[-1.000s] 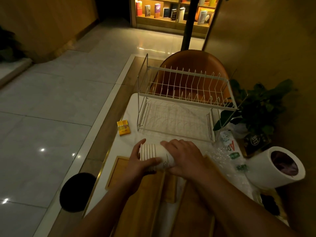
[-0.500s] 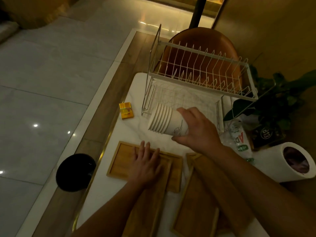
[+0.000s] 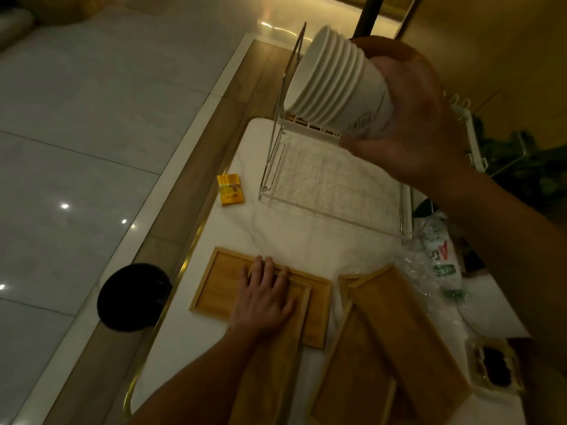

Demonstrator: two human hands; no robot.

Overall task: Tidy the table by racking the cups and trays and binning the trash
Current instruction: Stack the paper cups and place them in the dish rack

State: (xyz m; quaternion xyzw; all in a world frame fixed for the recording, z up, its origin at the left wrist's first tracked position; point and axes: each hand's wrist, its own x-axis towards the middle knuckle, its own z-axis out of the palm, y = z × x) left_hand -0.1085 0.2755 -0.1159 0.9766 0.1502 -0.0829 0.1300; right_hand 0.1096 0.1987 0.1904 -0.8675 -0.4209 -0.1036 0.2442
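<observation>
My right hand [image 3: 420, 124] grips a stack of several white paper cups [image 3: 331, 78], held on its side high over the white wire dish rack [image 3: 276, 139], rims pointing up and left. My left hand [image 3: 264, 299] lies flat, fingers spread, on overlapping wooden trays [image 3: 214, 280] at the table's near left. More wooden trays [image 3: 392, 342] lie stacked at an angle on the near right. A crumpled clear plastic wrapper [image 3: 435, 256] with green and red print rests right of the rack. The rack's lower shelf is bare.
A small yellow box [image 3: 230, 189] sits on the white marble table [image 3: 276, 237] left of the rack. A black round stool [image 3: 133, 297] stands on the floor beside the table's left edge. A dark-filled container [image 3: 491, 366] sits at the near right; plant leaves [image 3: 527, 167] at far right.
My right hand has lifted the cup stack up and toward the rack's top. My left hand let go of the cups and settled flat on the wooden trays. My view tilted further down.
</observation>
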